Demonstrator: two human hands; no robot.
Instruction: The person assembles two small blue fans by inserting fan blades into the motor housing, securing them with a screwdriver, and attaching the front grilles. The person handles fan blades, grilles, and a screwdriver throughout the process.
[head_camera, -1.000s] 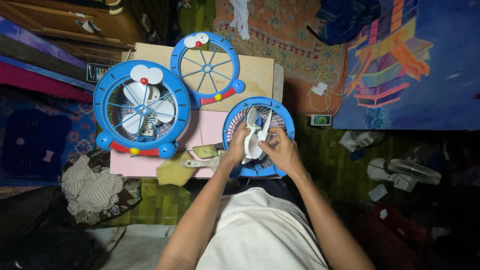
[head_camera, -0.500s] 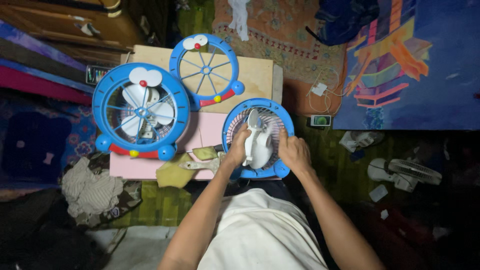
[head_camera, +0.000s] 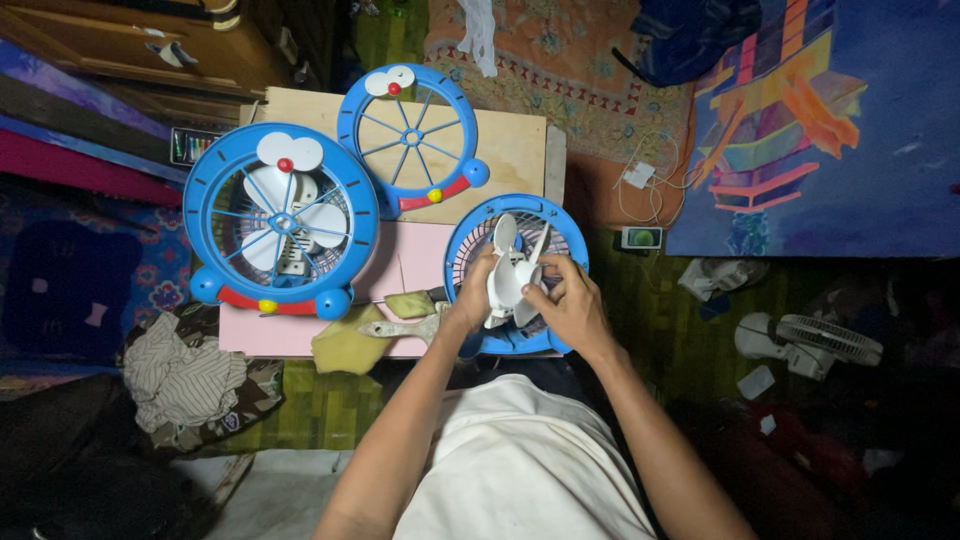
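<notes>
A white fan blade (head_camera: 513, 270) is held upright between both hands over a round blue fan housing (head_camera: 470, 232) with a white grille. My left hand (head_camera: 475, 292) grips the blade's left side. My right hand (head_camera: 562, 297) pinches its hub from the right. The housing lies on a pink board (head_camera: 410, 265) in front of me.
A whole blue cartoon fan (head_camera: 282, 222) lies at left and a loose blue front grille (head_camera: 409, 137) on a wooden board (head_camera: 515, 150) behind. A yellow cloth (head_camera: 350, 345) and a small brush (head_camera: 400, 326) lie near my left wrist. Another white fan (head_camera: 808, 345) sits on the floor at right.
My right hand left the housing's right rim and came back onto the blade's hub. The blade has turned, so its vanes now stand up again.
</notes>
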